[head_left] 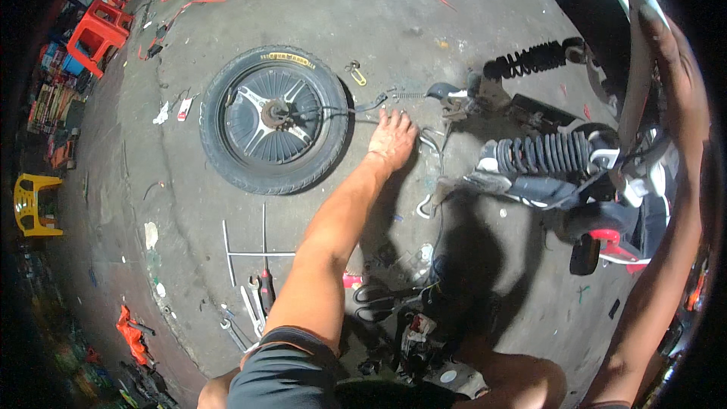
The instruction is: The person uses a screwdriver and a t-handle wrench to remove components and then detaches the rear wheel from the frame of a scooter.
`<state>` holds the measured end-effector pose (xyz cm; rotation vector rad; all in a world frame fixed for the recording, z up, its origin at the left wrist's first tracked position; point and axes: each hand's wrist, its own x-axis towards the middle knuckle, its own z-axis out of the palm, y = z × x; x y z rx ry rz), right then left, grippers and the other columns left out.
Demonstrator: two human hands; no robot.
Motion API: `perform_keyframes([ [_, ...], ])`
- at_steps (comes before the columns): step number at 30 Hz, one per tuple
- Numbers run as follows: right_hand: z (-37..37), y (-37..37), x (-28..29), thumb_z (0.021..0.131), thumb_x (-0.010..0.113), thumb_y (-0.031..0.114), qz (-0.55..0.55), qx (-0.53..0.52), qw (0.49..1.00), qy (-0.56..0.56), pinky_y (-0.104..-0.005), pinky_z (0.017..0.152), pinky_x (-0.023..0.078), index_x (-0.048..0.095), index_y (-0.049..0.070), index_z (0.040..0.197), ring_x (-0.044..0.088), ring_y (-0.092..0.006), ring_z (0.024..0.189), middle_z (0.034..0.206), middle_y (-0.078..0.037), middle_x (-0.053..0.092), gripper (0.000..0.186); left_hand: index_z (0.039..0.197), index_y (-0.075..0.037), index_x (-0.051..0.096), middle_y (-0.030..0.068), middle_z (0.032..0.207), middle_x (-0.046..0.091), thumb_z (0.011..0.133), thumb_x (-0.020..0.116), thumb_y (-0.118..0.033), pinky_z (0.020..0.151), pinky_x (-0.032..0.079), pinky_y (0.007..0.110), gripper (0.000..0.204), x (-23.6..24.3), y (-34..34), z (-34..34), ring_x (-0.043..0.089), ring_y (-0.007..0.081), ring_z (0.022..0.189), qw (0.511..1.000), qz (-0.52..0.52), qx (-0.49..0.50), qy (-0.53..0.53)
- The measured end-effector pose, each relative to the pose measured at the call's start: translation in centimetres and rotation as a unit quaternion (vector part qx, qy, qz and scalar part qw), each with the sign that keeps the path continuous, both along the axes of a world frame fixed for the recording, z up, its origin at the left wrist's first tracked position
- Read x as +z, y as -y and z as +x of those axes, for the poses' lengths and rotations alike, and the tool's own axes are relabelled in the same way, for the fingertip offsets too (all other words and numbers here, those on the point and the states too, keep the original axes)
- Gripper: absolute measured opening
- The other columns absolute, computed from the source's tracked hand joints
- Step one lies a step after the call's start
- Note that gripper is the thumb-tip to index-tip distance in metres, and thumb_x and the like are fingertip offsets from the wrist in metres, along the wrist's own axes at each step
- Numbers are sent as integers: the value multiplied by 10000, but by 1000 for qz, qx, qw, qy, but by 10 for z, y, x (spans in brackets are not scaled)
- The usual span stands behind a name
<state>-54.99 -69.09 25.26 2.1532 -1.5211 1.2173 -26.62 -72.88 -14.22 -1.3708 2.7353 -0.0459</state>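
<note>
My left hand [393, 141] reaches down to the floor, fingers apart, at the black cable [360, 108] that comes from the wheel's hub. Whether a fingertip touches the cable, I cannot tell. Left of it a wheel [274, 120] lies flat, with a black tyre and a ribbed, silver-spoked hub. At the upper right my right hand [668, 47] is wrapped round a pale bar [641, 38] of a tipped-over two-wheeler. Below that bar are a thick black coil shock absorber [547, 156] and, farther off, a thinner one [536, 60].
Wrenches [252, 304], a red-handled screwdriver [266, 291] and a metal T-bar tool [261, 253] lie near my left forearm. A yellow stool [36, 205] and red stools [98, 34] stand at the left. Between my legs lie dark cables and parts [413, 337].
</note>
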Motion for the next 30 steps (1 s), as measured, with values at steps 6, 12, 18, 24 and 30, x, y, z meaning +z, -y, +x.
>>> perform_keyframes([
  [6,-2,4,-8,913,492,662,0,-8,999,44,-303,615,436,669,-6,1103,564,-146,690,830,-83,632,717,1052,-66,667,155,1154,637,835,573,-181,980,412,491,262,-11,0,24,604,329,1093,984,179,24,1],
  [12,16,-18,23,937,506,586,154,-124,971,-137,-345,962,450,578,54,1325,620,-272,1095,1219,-191,627,662,851,-25,658,204,952,653,889,587,-279,757,531,483,267,75,-37,69,647,402,890,975,137,-56,-165],
  [18,33,-23,22,872,479,693,18,-161,963,-214,-383,676,493,714,71,1036,678,-311,705,779,-176,672,685,980,15,647,217,857,664,859,566,-222,712,543,461,278,191,-71,179,677,357,764,925,76,224,-296],
  [24,41,-33,28,845,492,723,113,-153,968,-165,-428,681,487,726,75,1006,668,-348,742,746,-169,671,707,927,1,640,118,796,632,949,563,-258,466,461,349,271,223,-91,289,612,212,607,572,144,451,-670],
  [30,55,-42,35,807,558,710,64,-150,971,-174,-495,690,484,711,30,951,644,-416,806,773,-228,660,712,763,-48,678,163,842,664,724,686,-223,677,504,441,180,230,-123,204,622,331,759,977,-79,-22,-198],
])
